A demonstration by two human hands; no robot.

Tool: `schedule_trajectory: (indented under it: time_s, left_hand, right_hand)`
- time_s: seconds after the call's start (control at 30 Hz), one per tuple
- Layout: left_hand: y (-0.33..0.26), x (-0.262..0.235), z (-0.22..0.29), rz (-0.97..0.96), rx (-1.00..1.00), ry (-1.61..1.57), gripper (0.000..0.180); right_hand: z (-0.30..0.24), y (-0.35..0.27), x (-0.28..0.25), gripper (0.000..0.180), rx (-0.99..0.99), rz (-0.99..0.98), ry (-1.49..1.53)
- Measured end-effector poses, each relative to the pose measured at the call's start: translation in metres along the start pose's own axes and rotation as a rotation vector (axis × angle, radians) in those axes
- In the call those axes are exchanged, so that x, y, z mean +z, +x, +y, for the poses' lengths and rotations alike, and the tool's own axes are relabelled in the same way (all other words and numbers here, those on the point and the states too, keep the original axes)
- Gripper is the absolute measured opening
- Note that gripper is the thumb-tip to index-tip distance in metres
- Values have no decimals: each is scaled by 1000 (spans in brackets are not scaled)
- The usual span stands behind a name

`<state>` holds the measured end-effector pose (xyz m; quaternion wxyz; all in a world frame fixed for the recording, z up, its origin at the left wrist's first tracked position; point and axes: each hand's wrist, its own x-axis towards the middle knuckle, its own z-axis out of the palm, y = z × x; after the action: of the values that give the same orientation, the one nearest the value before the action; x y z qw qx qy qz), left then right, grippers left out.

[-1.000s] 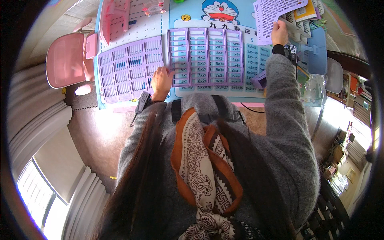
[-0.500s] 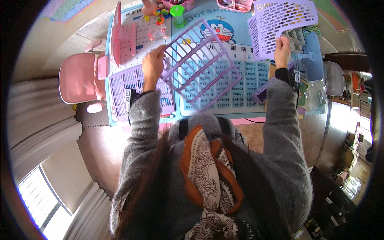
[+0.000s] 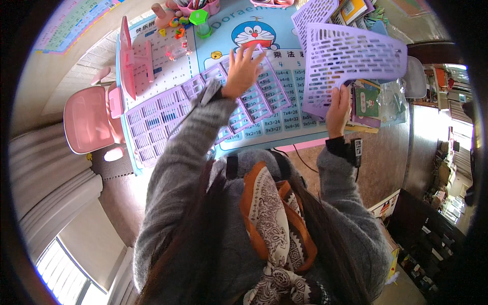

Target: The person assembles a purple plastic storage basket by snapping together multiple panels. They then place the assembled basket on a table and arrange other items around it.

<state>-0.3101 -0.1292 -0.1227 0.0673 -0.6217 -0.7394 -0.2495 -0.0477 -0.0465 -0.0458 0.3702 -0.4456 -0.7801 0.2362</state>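
Your right hand (image 3: 338,109) grips the lower edge of a lilac slotted plastic panel (image 3: 351,58), raised off the desk (image 3: 305,133); your left hand (image 3: 243,71), fingers spread, rests on a flat lilac plastic grid panel (image 3: 168,119).

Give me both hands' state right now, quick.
Left hand: open, fingers spread on a purple slotted panel.
Right hand: closed, holding a lifted purple perforated panel.

A slotted panel (image 3: 351,56) is right of a grid panel (image 3: 203,109) on the desk (image 3: 305,132).

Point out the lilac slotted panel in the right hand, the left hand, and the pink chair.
lilac slotted panel (image 3: 351,56), head view, middle of its slotted face
left hand (image 3: 243,71), head view, back of the hand
pink chair (image 3: 89,119), head view, seat
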Motion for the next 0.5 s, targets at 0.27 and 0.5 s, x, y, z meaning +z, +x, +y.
schedule_trajectory:
  time_s: [0.27, 0.5]
  left_hand:
    - [-158, 3, 37, -518, -4, 26, 68]
    - [-137, 10, 11, -453, 121, 16, 50]
  right_hand:
    - [-14, -57, 14, 21, 154, -90, 243]
    - [-7, -76, 3, 25, 91, -193, 154]
